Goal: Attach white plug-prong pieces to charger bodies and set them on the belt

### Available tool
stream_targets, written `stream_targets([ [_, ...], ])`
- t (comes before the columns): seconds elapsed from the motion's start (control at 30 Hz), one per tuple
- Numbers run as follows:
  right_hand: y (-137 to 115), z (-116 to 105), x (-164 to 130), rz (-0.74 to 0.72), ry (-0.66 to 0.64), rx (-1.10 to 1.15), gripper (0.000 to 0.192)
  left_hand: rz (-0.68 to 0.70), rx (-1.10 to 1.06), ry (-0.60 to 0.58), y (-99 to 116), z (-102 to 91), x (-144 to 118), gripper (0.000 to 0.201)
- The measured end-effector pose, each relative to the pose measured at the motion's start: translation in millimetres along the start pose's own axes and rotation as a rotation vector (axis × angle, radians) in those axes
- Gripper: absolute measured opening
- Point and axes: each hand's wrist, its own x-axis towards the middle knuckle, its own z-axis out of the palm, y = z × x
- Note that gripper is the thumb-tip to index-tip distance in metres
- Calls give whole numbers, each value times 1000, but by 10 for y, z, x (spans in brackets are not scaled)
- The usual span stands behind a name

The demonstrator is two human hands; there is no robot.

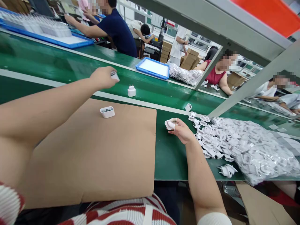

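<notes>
My left hand (102, 78) is closed on a white charger housing (115, 76), held over the green belt (89, 67). On the cardboard sheet (112, 156) stands an open white charger housing (107, 112), with parts visible inside. A white charger (131, 90) with its two pins upward stands on the belt. My right hand (182, 131) grips a white plug cap (170, 125) between thumb and fingers, just left of a heap of loose plug caps (208, 137). Some of its fingertips look wrapped in white covers.
A clear plastic bag (264, 150) of plug caps lies at the right. Another white housing (188, 107) sits at the belt's edge. Blue trays (152, 75) line the far side, where several people work. A slanted metal post (246, 87) rises at the right under an overhead beam.
</notes>
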Motion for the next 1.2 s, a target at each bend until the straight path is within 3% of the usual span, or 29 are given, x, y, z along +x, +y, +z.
stream_targets([
  [0.07,-37,32,-19,23,-41,117,48,98,19,-83,327,-55,-360,64],
  [0.1,-45,48,-23,19,-54,147,49,170,25,-181,479,-44,-587,64],
  [0.2,-39,95,-35,-11,-92,168,49,263,-83,-412,796,157,-1289,51],
  [0.27,-26,130,-56,-23,-117,141,52,320,-190,-478,866,387,-1641,36],
  [0.37,-9,186,-95,-51,-96,56,54,388,-321,-463,815,721,-1902,29],
  [0.53,37,273,-97,-187,18,-109,41,351,-552,-370,665,981,-1964,46],
  [0.67,79,322,-70,-227,23,-152,40,332,-662,-397,645,1001,-1970,36],
  [0.87,43,381,-180,-579,111,-629,21,334,-736,-411,663,1031,-1951,31],
  [1.1,30,560,-300,-726,-1,-917,17,317,-736,-402,642,1099,-1941,33],
  [1.2,74,593,-262,-740,-22,-931,20,322,-743,-396,641,1110,-1943,34],
])
